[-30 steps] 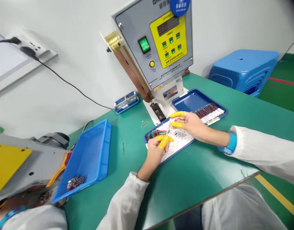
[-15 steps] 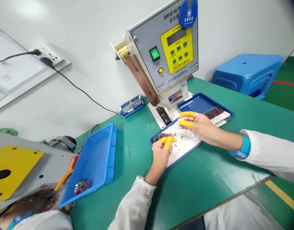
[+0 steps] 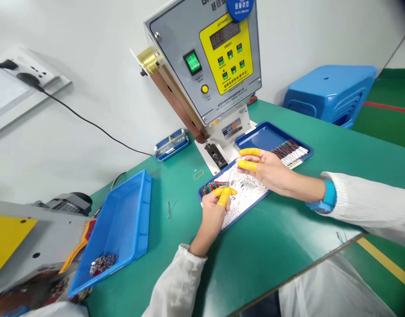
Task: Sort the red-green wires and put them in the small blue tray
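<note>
Head: near tray [image 3: 245, 211] beneath left hand [image 3: 218, 205].

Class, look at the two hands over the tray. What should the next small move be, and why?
Probably the left hand should gather and straighten the thin wires near its fingertips: they rise loose and apart, while the right hand appears to pinch a small white piece above the tray. The piece is too small to identify.

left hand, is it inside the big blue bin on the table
No, the left hand is at the tray, with green tabletop showing between it and the blue bin.
</note>
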`<act>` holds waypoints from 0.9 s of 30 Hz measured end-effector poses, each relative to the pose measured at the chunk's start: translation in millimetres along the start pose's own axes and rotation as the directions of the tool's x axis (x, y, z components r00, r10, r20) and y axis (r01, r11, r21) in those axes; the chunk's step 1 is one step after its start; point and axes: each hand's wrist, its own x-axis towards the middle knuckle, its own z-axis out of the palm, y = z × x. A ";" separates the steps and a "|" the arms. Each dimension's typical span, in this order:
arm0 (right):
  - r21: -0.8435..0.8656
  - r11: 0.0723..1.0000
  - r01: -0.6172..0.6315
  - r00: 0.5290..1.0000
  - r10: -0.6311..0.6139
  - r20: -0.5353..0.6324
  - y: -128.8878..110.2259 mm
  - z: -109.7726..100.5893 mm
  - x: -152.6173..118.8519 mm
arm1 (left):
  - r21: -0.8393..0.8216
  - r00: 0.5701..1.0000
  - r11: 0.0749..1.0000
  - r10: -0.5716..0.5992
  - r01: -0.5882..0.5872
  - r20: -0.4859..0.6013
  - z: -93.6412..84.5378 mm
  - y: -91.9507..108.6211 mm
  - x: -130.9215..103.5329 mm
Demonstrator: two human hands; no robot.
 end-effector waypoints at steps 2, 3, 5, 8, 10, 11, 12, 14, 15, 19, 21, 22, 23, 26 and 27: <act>-0.001 1.000 -0.006 1.000 0.006 0.005 -0.8 0.3 -0.4 | 0.025 1.000 1.000 -0.005 0.005 0.006 0.4 -0.3 0.6; -0.004 1.000 -0.010 1.000 0.010 0.007 -1.2 0.5 -0.8 | 0.031 1.000 0.999 -0.008 0.008 0.007 0.6 -0.5 0.9; -0.010 1.000 -0.016 1.000 0.016 0.005 -1.6 1.2 -1.4 | 0.041 1.000 0.999 -0.012 0.012 0.010 1.0 -1.1 1.4; -0.021 1.000 -0.015 1.000 0.015 -0.002 -1.7 2.3 -2.2 | 0.052 1.000 0.999 -0.010 0.010 0.008 1.0 -1.6 1.6; -0.029 0.999 -0.013 1.000 0.013 -0.007 -2.2 3.2 -2.9 | 0.059 1.000 0.998 -0.005 0.004 0.006 0.6 -1.9 1.5; -0.032 0.999 -0.011 1.000 0.011 -0.010 -2.5 3.7 -3.3 | 0.062 1.000 0.998 -0.002 0.001 0.007 0.4 -2.0 1.5; -0.032 0.999 -0.010 1.000 0.009 -0.012 -2.9 4.1 -3.7 | 0.065 1.000 0.998 0.000 -0.001 0.009 0.2 -2.1 1.5; -0.029 1.000 -0.008 1.000 0.008 -0.016 -3.1 4.7 -4.3 | 0.070 1.000 0.998 0.002 -0.003 0.013 -0.1 -2.1 1.5; -0.026 1.000 -0.008 1.000 0.007 -0.016 -3.0 4.7 -4.6 | 0.069 1.000 0.998 0.001 -0.002 0.015 -0.1 -2.0 1.6; -0.026 1.000 -0.016 1.000 0.016 0.006 -1.2 2.9 -4.7 | 0.068 1.000 0.998 -0.004 0.002 0.027 0.3 -0.5 1.9; -0.033 0.999 -0.026 1.000 0.027 0.016 -0.7 1.4 -4.6 | 0.071 1.000 0.997 -0.003 0.001 0.030 0.5 0.4 2.0; -0.034 0.999 -0.029 0.999 0.029 0.017 -0.8 0.7 -4.5 | 0.073 0.999 0.997 -0.003 0.000 0.033 0.6 0.7 2.0; -0.034 0.999 -0.027 0.999 0.027 0.020 -1.1 0.0 -4.6 | 0.075 0.999 0.997 -0.002 -0.001 0.033 0.6 0.8 2.1; -0.033 0.999 -0.019 0.999 0.020 0.040 -2.6 -1.4 -5.0 | 0.084 1.000 0.996 0.001 -0.003 0.028 0.5 0.6 2.3; -0.035 0.999 -0.022 0.999 0.023 0.048 -3.0 -1.6 -5.1 | 0.087 1.000 0.996 0.003 -0.005 0.028 0.4 0.4 2.4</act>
